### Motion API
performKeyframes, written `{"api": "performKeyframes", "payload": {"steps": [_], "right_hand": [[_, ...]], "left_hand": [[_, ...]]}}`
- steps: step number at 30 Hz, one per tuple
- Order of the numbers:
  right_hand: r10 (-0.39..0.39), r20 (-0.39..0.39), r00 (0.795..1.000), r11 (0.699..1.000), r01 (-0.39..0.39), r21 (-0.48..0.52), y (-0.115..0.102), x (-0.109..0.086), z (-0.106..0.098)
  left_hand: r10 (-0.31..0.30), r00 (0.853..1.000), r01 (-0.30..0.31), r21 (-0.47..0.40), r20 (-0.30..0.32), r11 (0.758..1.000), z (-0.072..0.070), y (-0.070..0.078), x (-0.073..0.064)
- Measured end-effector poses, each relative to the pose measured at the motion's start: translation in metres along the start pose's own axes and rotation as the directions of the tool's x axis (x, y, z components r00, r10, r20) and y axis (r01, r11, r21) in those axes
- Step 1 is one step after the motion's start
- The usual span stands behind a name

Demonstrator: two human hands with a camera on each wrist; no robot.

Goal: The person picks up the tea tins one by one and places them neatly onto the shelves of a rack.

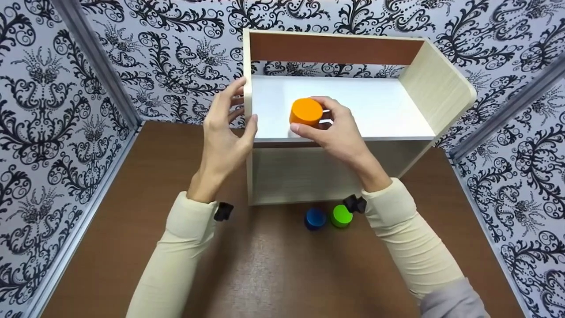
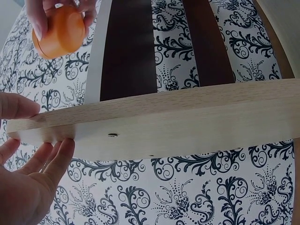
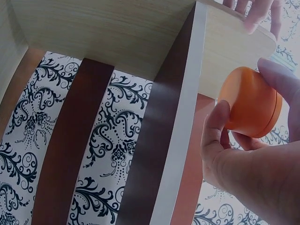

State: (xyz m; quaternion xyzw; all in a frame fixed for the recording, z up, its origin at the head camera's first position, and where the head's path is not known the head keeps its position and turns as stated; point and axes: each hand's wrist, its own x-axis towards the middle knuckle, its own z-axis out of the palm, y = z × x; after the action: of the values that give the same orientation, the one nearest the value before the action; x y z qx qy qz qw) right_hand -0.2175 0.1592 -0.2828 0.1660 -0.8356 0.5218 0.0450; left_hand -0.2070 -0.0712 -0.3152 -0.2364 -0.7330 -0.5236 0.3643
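Observation:
My right hand [image 1: 337, 128] grips an orange round container [image 1: 306, 111] by its sides, thumb nearest me. The container is upright in the head view, over the white upper board [image 1: 375, 106] of a small wooden shelf unit. A lid seam shows on the container [image 3: 251, 103] in the right wrist view. With the thumb on one side and fingers on the other, my left hand [image 1: 225, 128] holds the front edge of the unit's left side panel [image 1: 247, 88]. That panel [image 2: 187, 117] runs across the left wrist view.
A blue round container [image 1: 315, 219] and a green one [image 1: 341, 216] stand side by side on the brown table [image 1: 265, 274], before the unit's lower front. Patterned walls [image 1: 176, 57] enclose the back and both sides. The unit's right side panel [image 1: 446, 84] rises beyond the right hand.

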Motion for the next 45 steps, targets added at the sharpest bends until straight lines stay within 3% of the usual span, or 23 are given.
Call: {"api": "performKeyframes", "payload": {"steps": [21,45], "right_hand": [[0.055,0.045,0.997,0.993,-0.050,-0.106,0.004,0.018,0.007],[0.038,0.036,0.999,0.987,-0.032,-0.156,0.011,0.021,0.014]], "left_hand": [[0.000,1.000,0.000,-0.009,-0.003,1.000,0.000,0.000,0.000],[-0.001,1.000,0.000,-0.013,-0.003,1.000,0.000,0.000,0.000]]}}
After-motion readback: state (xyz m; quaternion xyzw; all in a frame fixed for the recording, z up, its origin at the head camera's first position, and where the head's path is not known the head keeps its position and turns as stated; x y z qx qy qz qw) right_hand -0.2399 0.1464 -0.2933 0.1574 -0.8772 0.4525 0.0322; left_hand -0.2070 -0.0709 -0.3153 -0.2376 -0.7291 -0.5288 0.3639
